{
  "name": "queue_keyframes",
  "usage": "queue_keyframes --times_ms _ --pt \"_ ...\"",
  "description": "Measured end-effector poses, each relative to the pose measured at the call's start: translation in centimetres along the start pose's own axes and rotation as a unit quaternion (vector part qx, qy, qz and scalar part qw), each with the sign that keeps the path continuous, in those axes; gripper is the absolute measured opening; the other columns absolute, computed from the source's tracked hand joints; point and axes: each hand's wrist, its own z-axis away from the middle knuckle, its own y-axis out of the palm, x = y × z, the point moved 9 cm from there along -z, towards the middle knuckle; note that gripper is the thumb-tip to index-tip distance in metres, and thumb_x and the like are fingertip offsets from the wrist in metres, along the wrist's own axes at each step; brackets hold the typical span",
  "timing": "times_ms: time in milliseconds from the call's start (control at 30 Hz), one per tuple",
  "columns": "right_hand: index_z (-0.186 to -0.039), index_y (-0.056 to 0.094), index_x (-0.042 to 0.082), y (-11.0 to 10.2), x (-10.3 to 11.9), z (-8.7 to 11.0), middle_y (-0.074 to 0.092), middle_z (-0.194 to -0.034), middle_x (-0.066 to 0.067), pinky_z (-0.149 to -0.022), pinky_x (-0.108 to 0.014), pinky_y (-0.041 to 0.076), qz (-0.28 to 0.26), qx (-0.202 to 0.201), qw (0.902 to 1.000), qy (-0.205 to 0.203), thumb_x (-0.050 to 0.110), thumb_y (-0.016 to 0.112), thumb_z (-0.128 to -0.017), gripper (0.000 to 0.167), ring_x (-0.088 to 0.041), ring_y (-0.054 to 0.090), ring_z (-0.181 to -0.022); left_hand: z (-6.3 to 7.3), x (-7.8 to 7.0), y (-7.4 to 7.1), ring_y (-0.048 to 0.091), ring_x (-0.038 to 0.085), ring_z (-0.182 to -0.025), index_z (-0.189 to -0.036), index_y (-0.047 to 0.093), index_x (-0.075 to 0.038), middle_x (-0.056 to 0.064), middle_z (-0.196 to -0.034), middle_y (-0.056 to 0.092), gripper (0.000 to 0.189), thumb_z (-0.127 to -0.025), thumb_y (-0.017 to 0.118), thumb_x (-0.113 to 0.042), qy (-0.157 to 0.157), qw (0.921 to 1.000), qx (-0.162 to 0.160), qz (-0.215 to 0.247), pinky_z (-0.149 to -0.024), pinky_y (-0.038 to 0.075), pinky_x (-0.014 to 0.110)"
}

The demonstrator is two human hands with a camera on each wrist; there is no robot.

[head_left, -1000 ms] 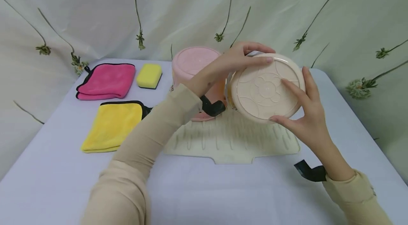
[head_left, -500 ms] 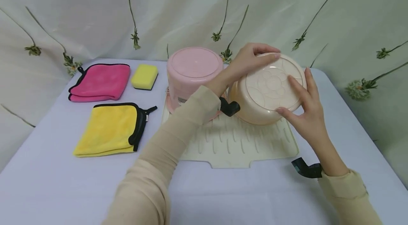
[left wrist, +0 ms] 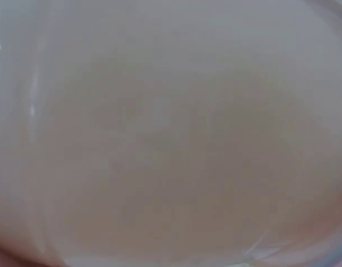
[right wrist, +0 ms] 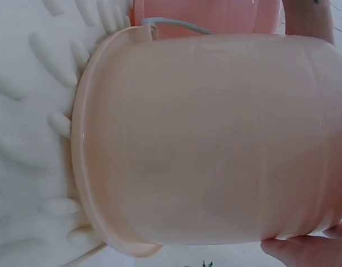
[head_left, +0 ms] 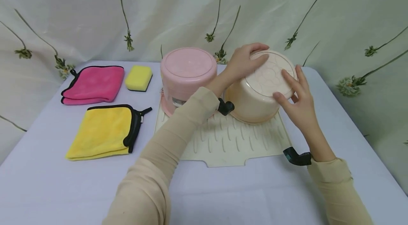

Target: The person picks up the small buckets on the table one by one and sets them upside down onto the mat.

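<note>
A beige plastic bucket [head_left: 255, 104] stands upside down on the right part of a cream ridged mat [head_left: 220, 147], its flower-patterned base facing up. My left hand [head_left: 243, 63] grips the base edge from the left, thumb on top. On the other side my right hand [head_left: 298, 102] holds the base edge, its thumb at the near side. In the right wrist view the rim of the beige bucket [right wrist: 204, 139] lies against the mat's ridges, and fingertips [right wrist: 310, 251] touch its base end. Its blurred wall fills the left wrist view.
An upturned pink bucket [head_left: 188, 65] stands just left on the mat. Further left on the white table [head_left: 197, 196] lie a pink cloth [head_left: 95, 82], a yellow sponge [head_left: 139, 78] and a yellow cloth [head_left: 102, 131]. A flowered curtain [head_left: 178, 16] hangs behind.
The beige bucket has come down and tipped from base-toward-me to base-up over the mat, both hands moving with it. The pink bucket stays put.
</note>
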Motion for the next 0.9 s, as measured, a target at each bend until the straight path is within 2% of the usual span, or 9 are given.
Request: queue_keyframes --times_ms 133,300,400,467,600,700,800,867,900 --pt "-0.142 0.042 0.013 0.4 -1.3 -1.2 0.008 -0.155 -0.004 -0.099 -0.052 0.031 0.001 0.011 0.9994 0.034 0.016 0.064 -0.090 0.057 -0.022 0.015 -0.138 0.2 0.0 -0.1 0.037 0.001 -0.123 -0.130 0.056 -0.019 -0.007 -0.132 0.051 0.037 -0.095 0.054 -0.032 -0.009 0.9980 -0.010 -0.062 -0.098 0.025 0.013" --pt "-0.144 0.039 0.012 0.8 -2.6 -3.1 0.008 -0.155 -0.008 -0.108 -0.046 0.019 -0.008 0.033 0.9968 0.073 0.030 0.056 -0.095 0.055 -0.023 0.010 -0.139 0.8 0.0 -0.5 0.032 0.008 -0.128 -0.132 0.054 -0.018 0.000 -0.141 0.041 0.039 -0.096 0.053 -0.031 -0.006 0.9964 -0.003 -0.084 -0.102 0.023 0.019" --pt "-0.143 0.039 0.011 1.0 -2.9 -3.5 0.008 -0.155 -0.009 -0.109 -0.043 0.015 -0.015 0.039 0.9955 0.085 0.031 0.055 -0.095 0.055 -0.024 0.009 -0.139 2.0 -0.6 -1.0 0.028 0.012 -0.132 -0.134 0.052 -0.018 0.004 -0.146 0.033 0.041 -0.095 0.053 -0.033 0.003 0.9963 0.005 -0.086 -0.104 0.023 0.023" --pt "-0.144 0.039 0.012 1.0 -2.9 -3.7 0.007 -0.155 -0.008 -0.109 -0.043 0.015 -0.018 0.042 0.9950 0.089 0.032 0.055 -0.095 0.056 -0.023 0.009 -0.139 3.3 -1.4 -1.6 0.026 0.011 -0.133 -0.134 0.052 -0.018 0.005 -0.148 0.029 0.043 -0.095 0.054 -0.035 0.020 0.9967 0.005 -0.079 -0.104 0.023 0.024" --pt "-0.146 0.035 0.014 0.9 -2.7 -4.1 0.006 -0.155 -0.007 -0.110 -0.041 0.014 -0.026 0.052 0.9948 0.083 0.033 0.054 -0.095 0.058 -0.021 0.007 -0.139 7.3 -4.5 -4.2 0.026 0.007 -0.132 -0.133 0.054 -0.015 0.006 -0.146 0.032 0.043 -0.094 0.056 -0.032 0.097 0.9932 -0.020 -0.062 -0.104 0.024 0.025" --pt "-0.148 0.029 0.014 0.6 -2.6 -4.1 0.004 -0.155 -0.007 -0.110 -0.037 0.011 -0.027 0.057 0.9952 0.074 0.032 0.052 -0.096 0.060 -0.016 0.005 -0.139 11.1 -6.2 -7.1 0.029 0.005 -0.130 -0.130 0.056 -0.010 0.006 -0.143 0.038 0.040 -0.093 0.060 -0.025 0.158 0.9848 -0.060 -0.040 -0.104 0.026 0.026" --pt "-0.150 0.022 0.012 -0.1 -2.6 -3.8 0.004 -0.155 -0.008 -0.110 -0.034 0.008 -0.029 0.057 0.9961 0.060 0.028 0.049 -0.098 0.060 -0.012 0.002 -0.139 15.1 -6.4 -10.5 0.032 0.008 -0.129 -0.128 0.057 -0.006 0.006 -0.140 0.043 0.038 -0.091 0.062 -0.014 0.192 0.9755 -0.104 -0.030 -0.103 0.029 0.031" --pt "-0.150 0.019 0.011 -0.8 -2.7 -3.5 0.005 -0.155 -0.008 -0.110 -0.034 0.006 -0.030 0.053 0.9969 0.049 0.024 0.047 -0.099 0.060 -0.011 0.001 -0.139 17.7 -5.7 -12.7 0.033 0.012 -0.130 -0.128 0.057 -0.005 0.005 -0.139 0.044 0.039 -0.089 0.062 -0.008 0.188 0.9730 -0.129 -0.037 -0.103 0.030 0.034" --pt "-0.150 0.018 0.010 -1.1 -2.7 -3.3 0.006 -0.155 -0.009 -0.110 -0.035 0.006 -0.032 0.051 0.9972 0.044 0.022 0.047 -0.099 0.060 -0.010 0.001 -0.139 18.9 -5.2 -13.8 0.034 0.014 -0.129 -0.128 0.057 -0.005 0.004 -0.139 0.044 0.040 -0.089 0.062 -0.005 0.177 0.9732 -0.140 -0.044 -0.103 0.031 0.035"
